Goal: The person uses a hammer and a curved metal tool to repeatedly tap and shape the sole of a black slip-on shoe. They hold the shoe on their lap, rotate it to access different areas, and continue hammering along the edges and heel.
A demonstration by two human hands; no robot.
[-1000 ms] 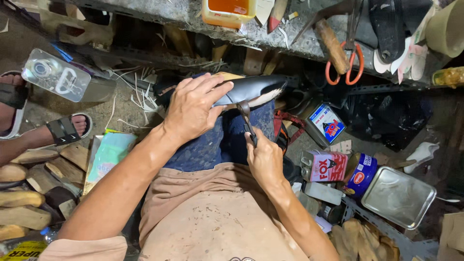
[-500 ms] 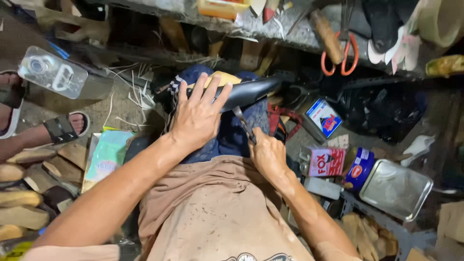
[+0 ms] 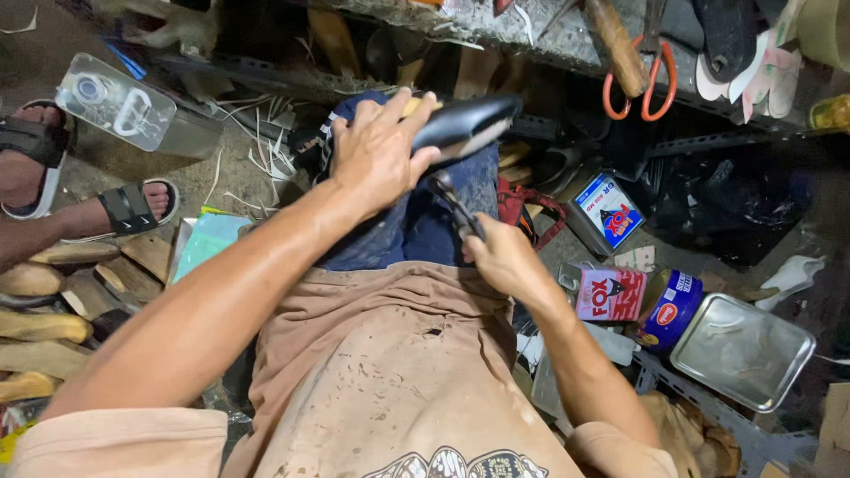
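Observation:
My left hand (image 3: 379, 152) presses down on a black shoe upper (image 3: 469, 122) stretched over a last, resting on my knee in blue jeans (image 3: 416, 226). The pointed toe of the shoe faces right. My right hand (image 3: 500, 257) grips metal pincers (image 3: 453, 202), whose jaws bite at the lower edge of the shoe just under my left hand. Both hands stay close together above my lap.
A workbench edge (image 3: 549, 40) runs across the top with orange-handled scissors (image 3: 639, 84) and a wooden-handled tool (image 3: 615, 44). Glue tins (image 3: 611, 292) and a metal tray (image 3: 742, 350) lie at the right. Wooden lasts (image 3: 44, 310) and another person's sandalled feet (image 3: 80, 204) are at the left.
The shoe and both hands sit higher and further right in view than before. My left hand has shifted along the shoe, and the pincers stay at its lower edge.

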